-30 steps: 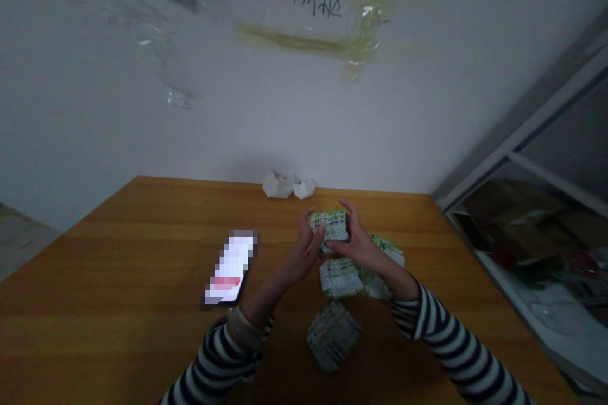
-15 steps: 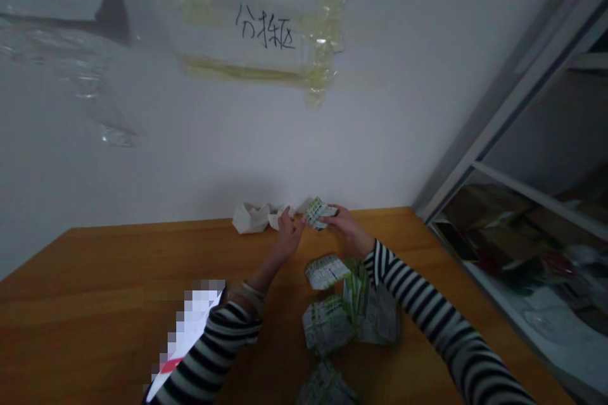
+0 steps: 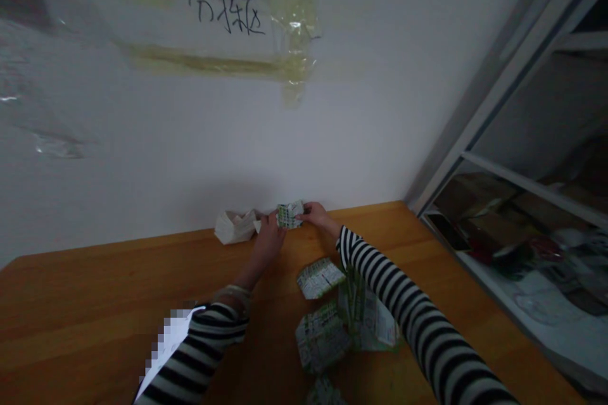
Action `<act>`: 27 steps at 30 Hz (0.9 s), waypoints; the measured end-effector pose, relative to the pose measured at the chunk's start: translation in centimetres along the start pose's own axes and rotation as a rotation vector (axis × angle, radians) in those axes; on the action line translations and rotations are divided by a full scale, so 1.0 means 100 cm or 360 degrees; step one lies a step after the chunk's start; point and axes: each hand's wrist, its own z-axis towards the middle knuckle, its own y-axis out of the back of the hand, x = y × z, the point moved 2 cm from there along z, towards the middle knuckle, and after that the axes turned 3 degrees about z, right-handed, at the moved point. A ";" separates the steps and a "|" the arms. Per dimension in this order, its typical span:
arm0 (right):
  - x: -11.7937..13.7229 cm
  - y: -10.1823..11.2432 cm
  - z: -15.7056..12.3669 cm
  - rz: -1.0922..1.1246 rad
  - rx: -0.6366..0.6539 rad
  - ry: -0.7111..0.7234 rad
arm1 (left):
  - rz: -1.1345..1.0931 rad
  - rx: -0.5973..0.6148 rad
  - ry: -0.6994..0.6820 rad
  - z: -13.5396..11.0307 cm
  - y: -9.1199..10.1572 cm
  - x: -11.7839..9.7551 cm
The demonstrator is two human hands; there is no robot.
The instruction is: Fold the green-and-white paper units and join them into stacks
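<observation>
Both hands hold a small folded green-and-white printed paper piece (image 3: 290, 214) at the far edge of the wooden table (image 3: 95, 304), close to the wall. My left hand (image 3: 268, 242) grips its left side with fingers curled. My right hand (image 3: 317, 216) pinches its right side. Just left of it sit white folded paper shapes (image 3: 234, 226), touching or nearly touching the held piece. Nearer to me lie several green-and-white printed sheets (image 3: 319, 277), partly under my right striped sleeve.
A phone (image 3: 164, 354) with a lit screen lies on the table beside my left sleeve. A metal-framed shelf (image 3: 503, 164) with dim items stands at the right. Taped plastic with handwritten characters (image 3: 223, 12) hangs on the white wall.
Both hands carried the folded printed piece away from me, from above the sheet pile to the table's far edge beside the white paper shapes. The view swung right and up.
</observation>
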 end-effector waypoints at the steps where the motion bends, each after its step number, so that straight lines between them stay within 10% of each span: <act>1: 0.001 0.006 -0.006 -0.0038 -0.0039 -0.0007 | 0.0011 0.0005 -0.0019 0.000 0.001 -0.002; 6: 0.008 0.069 -0.085 -0.0236 -0.0270 -0.0058 | 0.0096 -0.0018 -0.0131 -0.011 0.012 -0.024; 11: 0.002 0.125 -0.242 -0.0441 -0.0553 -0.0171 | 0.0323 0.0401 -0.0232 -0.020 -0.003 -0.077; 17: -0.018 0.064 -0.356 -0.0743 -0.0425 -0.0209 | 0.0679 0.1125 -0.0313 -0.025 -0.077 -0.142; 22: -0.014 0.015 -0.345 -0.1029 -0.0576 -0.0366 | 0.1022 0.1565 -0.0267 -0.032 -0.121 -0.168; 27: -0.010 0.003 -0.334 -0.1180 -0.0677 -0.0331 | 0.1257 0.1600 -0.0265 -0.043 -0.125 -0.180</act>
